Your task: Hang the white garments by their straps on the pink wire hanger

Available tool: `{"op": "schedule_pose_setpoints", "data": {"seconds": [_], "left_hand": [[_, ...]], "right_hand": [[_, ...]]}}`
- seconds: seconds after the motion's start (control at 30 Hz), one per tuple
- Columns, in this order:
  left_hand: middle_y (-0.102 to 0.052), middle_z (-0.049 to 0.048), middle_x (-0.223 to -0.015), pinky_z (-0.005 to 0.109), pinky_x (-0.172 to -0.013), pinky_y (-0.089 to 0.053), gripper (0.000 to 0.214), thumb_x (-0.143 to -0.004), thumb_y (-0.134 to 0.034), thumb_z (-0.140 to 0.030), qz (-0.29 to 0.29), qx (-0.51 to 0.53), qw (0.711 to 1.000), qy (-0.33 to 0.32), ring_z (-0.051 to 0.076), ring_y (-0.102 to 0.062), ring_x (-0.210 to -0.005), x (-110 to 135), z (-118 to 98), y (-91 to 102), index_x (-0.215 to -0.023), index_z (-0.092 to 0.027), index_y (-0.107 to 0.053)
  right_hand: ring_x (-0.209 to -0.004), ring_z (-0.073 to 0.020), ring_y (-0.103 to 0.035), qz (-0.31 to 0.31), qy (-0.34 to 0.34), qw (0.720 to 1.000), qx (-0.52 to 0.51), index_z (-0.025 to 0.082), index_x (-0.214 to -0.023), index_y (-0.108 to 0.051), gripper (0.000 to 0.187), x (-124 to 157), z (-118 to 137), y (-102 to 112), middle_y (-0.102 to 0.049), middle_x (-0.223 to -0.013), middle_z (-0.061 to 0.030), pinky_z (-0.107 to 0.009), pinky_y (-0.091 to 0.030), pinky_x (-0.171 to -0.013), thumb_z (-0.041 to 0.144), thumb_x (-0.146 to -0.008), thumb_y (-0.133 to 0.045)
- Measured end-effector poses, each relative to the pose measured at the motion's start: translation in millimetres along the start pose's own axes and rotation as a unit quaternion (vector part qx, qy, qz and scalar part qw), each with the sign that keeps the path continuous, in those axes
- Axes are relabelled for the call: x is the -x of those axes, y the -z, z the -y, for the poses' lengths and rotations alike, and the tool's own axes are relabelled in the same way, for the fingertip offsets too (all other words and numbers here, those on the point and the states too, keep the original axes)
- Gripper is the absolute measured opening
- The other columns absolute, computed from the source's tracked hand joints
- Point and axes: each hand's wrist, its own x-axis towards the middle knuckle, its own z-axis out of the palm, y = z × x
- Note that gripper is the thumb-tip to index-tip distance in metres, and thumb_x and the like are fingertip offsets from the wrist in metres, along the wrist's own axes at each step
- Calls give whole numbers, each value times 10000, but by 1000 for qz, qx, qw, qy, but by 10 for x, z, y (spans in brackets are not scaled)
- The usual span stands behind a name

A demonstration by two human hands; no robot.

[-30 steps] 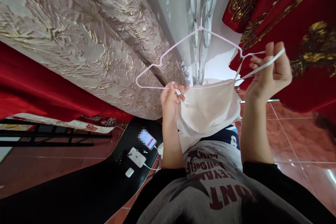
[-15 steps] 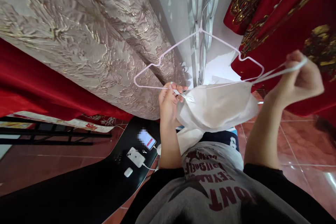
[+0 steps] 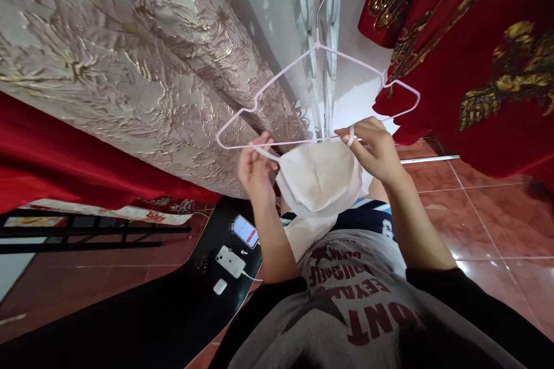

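A thin pink wire hanger [image 3: 259, 95] hangs in front of me from a metal rack [image 3: 318, 6]. Below its bottom bar droops a small white strappy garment [image 3: 318, 179]. My left hand [image 3: 255, 170] is closed on the garment's left strap near the hanger's lower left bar. My right hand [image 3: 374, 147] pinches the right strap, which loops round a finger, at the middle of the bottom bar. Both hands sit close together under the hanger.
A beige and gold brocade cloth [image 3: 130, 63] hangs at left, red and gold embroidered garments [image 3: 471, 52] at right. Below left is a black surface [image 3: 142, 311] with two phones [image 3: 231, 261] and an earbud case [image 3: 220, 286]. The floor is red tile [image 3: 480, 213].
My right hand has come in from the far right to the middle of the hanger's bottom bar, bringing the strap with it. The garment has bunched up narrower. My left hand barely moved.
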Motion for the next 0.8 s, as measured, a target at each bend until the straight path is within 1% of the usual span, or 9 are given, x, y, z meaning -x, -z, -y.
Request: {"op": "schedule_pose_setpoints", "data": {"seconds": [0.07, 0.13, 0.2, 0.27, 0.37, 0.47, 0.57, 0.67, 0.8], "left_hand": [[-779, 133, -1289, 214, -587, -517, 223, -888, -696, -233, -76, -69, 989, -104, 265, -763, -1138, -76, 14, 245, -1091, -171, -763], [-779, 144, -1305, 280, -757, -605, 211, -884, -715, -170, -134, -112, 966, -193, 271, -747, -1185, -148, -13, 444, -1076, -142, -798], [-769, 147, -1337, 368, -997, -604, 224, -847, -787, -145, -148, -113, 950, -252, 281, -706, -1289, -218, -85, 547, -1068, -135, -817], [-773, 137, -1331, 420, -1124, -551, 289, -817, -839, -155, -114, -100, 952, -265, 277, -693, -1322, -291, -184, 537, -1106, -153, -821], [-805, 103, -1236, 403, -1039, -591, 319, -861, -820, -202, 11, -129, 965, -226, 235, -757, -1162, -424, -355, 379, -1179, -198, -817], [-817, 41, -993, 313, -823, -582, 264, -868, -790, -180, 103, -177, 952, -227, 156, -731, -869, -586, -545, 210, -1123, -223, -840], [-749, -7, -771, 269, -665, -482, 182, -867, -713, -114, 140, -217, 938, -230, 114, -622, -675, -744, -726, 122, -956, -205, -844], [-675, -22, -694, 268, -600, -412, 174, -874, -638, -97, 199, -252, 923, -211, 114, -575, -624, -837, -837, 68, -863, -196, -781], [-606, -24, -649, 283, -619, -410, 190, -895, -612, -130, 205, -271, 920, -195, 124, -558, -628, -838, -763, 1, -740, -207, -691]], "right_hand": [[-894, -234, -646, -2, 2, 1000, 0, 278, -1044, -834, 427, -5, -11, 51, -761, -835, -40, -425, -451, -891, 557, -1061, -512], [-889, -237, -641, 7, 3, 1000, 2, 286, -1041, -836, 439, -12, -23, 114, -760, -828, -38, -433, -447, -902, 571, -1060, -502], [-882, -239, -639, 16, 5, 1000, 3, 289, -1040, -836, 440, -14, -32, 159, -759, -824, -37, -441, -447, -907, 582, -1052, -509], [-890, -243, -642, 15, 9, 1000, 3, 290, -1036, -835, 420, 2, -32, 165, -765, -838, -37, -445, -448, -907, 585, -1039, -536], [-896, -247, -641, -5, 16, 1000, 7, 280, -1011, -826, 363, 65, -3, 111, -774, -869, -36, -448, -447, -899, 574, -1001, -612], [-912, -251, -640, -43, 21, 999, 15, 275, -960, -805, 303, 143, 49, 45, -775, -879, -29, -450, -446, -897, 543, -973, -665], [-924, -249, -643, -55, 26, 998, 14, 276, -962, -789, 257, 182, 96, 22, -774, -886, -24, -448, -448, -907, 507, -974, -679], [-929, -251, -641, -41, 21, 999, 23, 270, -970, -783, 272, 178, 108, 23, -776, -905, -30, -452, -448, -917, 518, -977, -669], [-946, -259, -647, -30, 18, 999, 33, 266, -999, -790, 308, 170, 76, 11, -777, -916, -41, -457, -449, -926, 536, -991, -641]]}}
